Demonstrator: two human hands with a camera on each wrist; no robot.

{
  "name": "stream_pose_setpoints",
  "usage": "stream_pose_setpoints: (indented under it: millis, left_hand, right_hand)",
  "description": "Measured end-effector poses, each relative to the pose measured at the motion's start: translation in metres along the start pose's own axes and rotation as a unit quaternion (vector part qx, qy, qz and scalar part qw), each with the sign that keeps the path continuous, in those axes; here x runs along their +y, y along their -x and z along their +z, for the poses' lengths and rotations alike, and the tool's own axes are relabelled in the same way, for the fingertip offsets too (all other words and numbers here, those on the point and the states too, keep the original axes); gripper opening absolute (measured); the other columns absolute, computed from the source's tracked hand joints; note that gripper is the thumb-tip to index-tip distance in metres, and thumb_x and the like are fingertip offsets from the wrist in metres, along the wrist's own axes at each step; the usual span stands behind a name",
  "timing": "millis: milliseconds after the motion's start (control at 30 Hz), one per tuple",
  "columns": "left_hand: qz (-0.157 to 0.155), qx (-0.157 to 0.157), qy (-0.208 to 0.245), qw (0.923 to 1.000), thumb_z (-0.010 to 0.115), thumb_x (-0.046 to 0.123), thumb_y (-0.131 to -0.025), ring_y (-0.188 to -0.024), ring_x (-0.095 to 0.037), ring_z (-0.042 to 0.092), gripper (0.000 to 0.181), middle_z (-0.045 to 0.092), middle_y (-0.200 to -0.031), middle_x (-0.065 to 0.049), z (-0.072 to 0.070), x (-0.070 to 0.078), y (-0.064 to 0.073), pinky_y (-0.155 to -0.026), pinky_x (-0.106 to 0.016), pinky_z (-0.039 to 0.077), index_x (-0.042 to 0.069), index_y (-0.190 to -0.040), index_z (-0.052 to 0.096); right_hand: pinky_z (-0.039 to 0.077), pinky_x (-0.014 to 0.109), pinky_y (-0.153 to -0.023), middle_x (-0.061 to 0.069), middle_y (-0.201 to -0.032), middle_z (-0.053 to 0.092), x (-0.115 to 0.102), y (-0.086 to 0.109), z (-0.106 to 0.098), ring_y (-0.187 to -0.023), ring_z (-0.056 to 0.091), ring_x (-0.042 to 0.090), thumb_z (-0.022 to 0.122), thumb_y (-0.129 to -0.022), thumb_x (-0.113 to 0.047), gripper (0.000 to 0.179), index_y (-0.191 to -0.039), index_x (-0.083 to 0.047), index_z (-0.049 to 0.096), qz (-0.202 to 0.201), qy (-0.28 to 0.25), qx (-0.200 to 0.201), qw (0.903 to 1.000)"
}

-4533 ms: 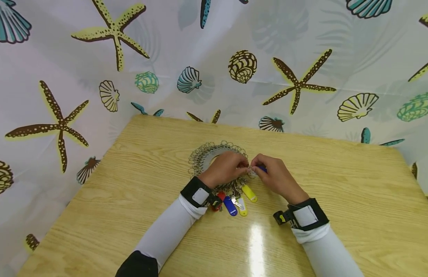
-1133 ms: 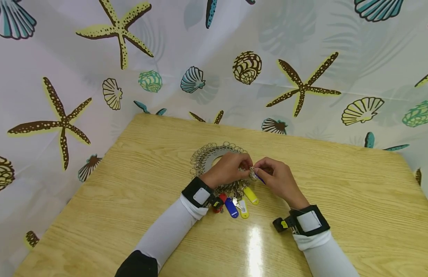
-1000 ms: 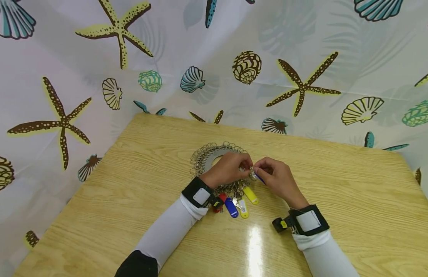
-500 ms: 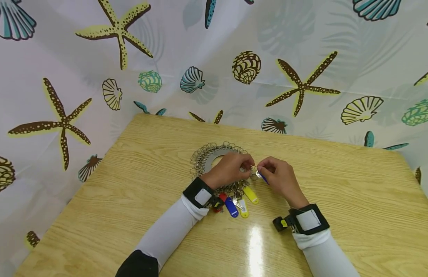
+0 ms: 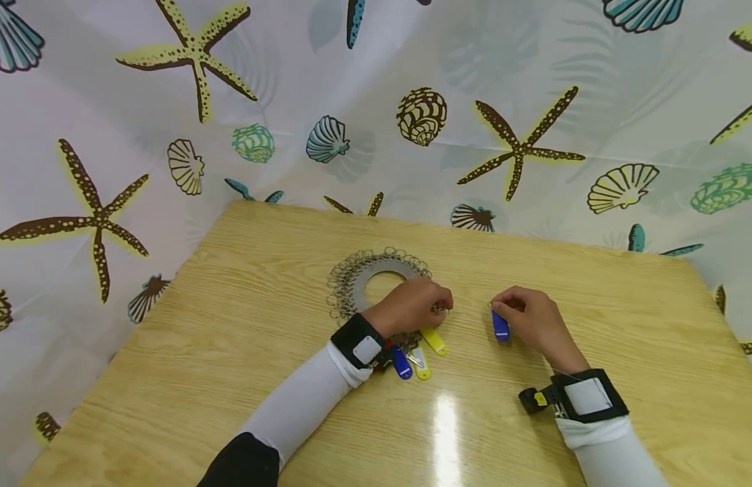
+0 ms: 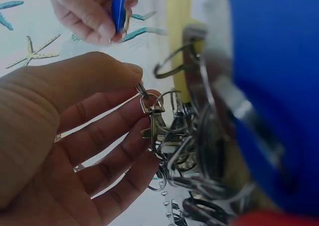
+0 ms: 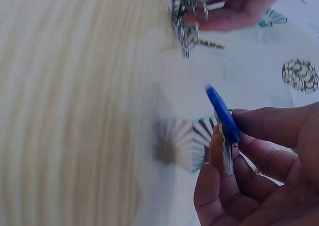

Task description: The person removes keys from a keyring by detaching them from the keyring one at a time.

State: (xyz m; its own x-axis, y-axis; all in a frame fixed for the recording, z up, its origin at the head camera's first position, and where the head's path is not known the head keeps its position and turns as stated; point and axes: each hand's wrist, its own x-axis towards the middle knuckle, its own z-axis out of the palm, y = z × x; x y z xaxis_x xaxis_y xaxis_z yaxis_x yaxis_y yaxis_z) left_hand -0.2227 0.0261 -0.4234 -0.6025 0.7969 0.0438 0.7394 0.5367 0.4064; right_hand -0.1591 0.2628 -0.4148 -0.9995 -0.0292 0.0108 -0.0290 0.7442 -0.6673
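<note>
My right hand (image 5: 534,321) pinches a blue key tag (image 5: 500,327) by its top, above the table to the right of the ring cluster. In the right wrist view a silver key (image 7: 228,158) hangs beside that tag. With thumb and forefinger, my left hand (image 5: 412,304) pinches a small split ring (image 6: 142,90) attached to a metal clasp (image 6: 153,123). That clasp hangs among several others on a flat grey ring-shaped holder (image 5: 359,287), fringed with metal rings. My left hand covers the holder's right front part.
In front of the holder lie a yellow key tag (image 5: 435,341), another blue tag (image 5: 402,362), a yellow tag with a white label (image 5: 421,364) and a loose-looking key (image 5: 414,357). Patterned cloth (image 5: 376,169) rises behind the wooden table (image 5: 278,284).
The right hand has moved away to the right with the blue key tag and key, apart from the left hand. The left hand has stayed by the holder, fingers on the split ring.
</note>
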Motion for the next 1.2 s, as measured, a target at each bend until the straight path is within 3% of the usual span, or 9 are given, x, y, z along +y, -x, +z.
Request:
stream_pose_setpoints:
  millis: [167,400,700,800,1000,1200]
  left_hand:
    - [0.002,0.005,-0.018,0.9998,0.064,0.014,-0.093,-0.098,-0.012,0.063,0.020,0.069,-0.109,0.000,0.002,0.004,-0.002,-0.090,-0.024,0.047,0.013,-0.112,0.071]
    - [0.009,0.023,-0.042,0.9988,0.065,0.011,-0.091,-0.094,-0.014,0.064,0.019,0.071,-0.104,0.000,0.006,0.007,-0.001,-0.102,-0.029,0.040,0.013,-0.109,0.072]
    - [0.014,0.025,-0.045,0.9986,0.064,0.008,-0.090,-0.091,-0.015,0.062,0.020,0.070,-0.101,-0.001,0.006,0.011,-0.006,-0.096,-0.029,0.044,0.012,-0.107,0.073]
    - [0.011,0.022,-0.035,0.9991,0.065,0.010,-0.090,-0.092,-0.015,0.062,0.019,0.070,-0.102,-0.001,0.005,0.008,-0.004,-0.094,-0.028,0.045,0.012,-0.107,0.073]
    - [-0.002,0.016,-0.012,0.9998,0.066,0.014,-0.092,-0.095,-0.015,0.062,0.021,0.068,-0.107,-0.002,0.001,0.005,0.000,-0.077,-0.025,0.049,0.012,-0.112,0.071]
    - [0.002,0.027,0.006,0.9996,0.067,0.013,-0.091,-0.095,-0.016,0.061,0.021,0.068,-0.107,-0.004,-0.005,0.005,0.002,-0.077,-0.026,0.049,0.010,-0.112,0.071]
  right_hand:
    - [0.044,0.034,-0.070,0.013,-0.098,0.067,0.027,0.011,-0.029,-0.085,0.060,0.025,0.058,-0.098,-0.022,0.023,-0.104,-0.003,0.069,0.025,0.025,0.001,0.9994]
    - [0.049,0.036,-0.069,0.024,-0.105,0.065,0.064,0.019,-0.068,-0.090,0.062,0.033,0.054,-0.100,-0.019,0.025,-0.107,0.003,0.065,0.056,0.065,0.014,0.9962]
    - [0.045,0.029,-0.058,0.028,-0.096,0.064,0.117,0.027,-0.112,-0.081,0.062,0.034,0.057,-0.097,-0.014,0.025,-0.104,0.009,0.063,0.091,0.122,0.028,0.9879]
    - [0.044,0.029,-0.056,0.027,-0.093,0.064,0.126,0.028,-0.114,-0.078,0.062,0.034,0.058,-0.096,-0.012,0.023,-0.102,0.010,0.062,0.100,0.133,0.032,0.9855]
    - [0.043,0.028,-0.052,0.027,-0.089,0.064,0.131,0.030,-0.113,-0.073,0.062,0.033,0.058,-0.093,-0.007,0.019,-0.100,0.010,0.062,0.102,0.144,0.064,0.9822]
    - [0.043,0.030,-0.052,0.029,-0.092,0.064,0.126,0.030,-0.111,-0.075,0.061,0.036,0.056,-0.092,-0.003,0.017,-0.100,0.009,0.064,0.097,0.152,0.076,0.9806]
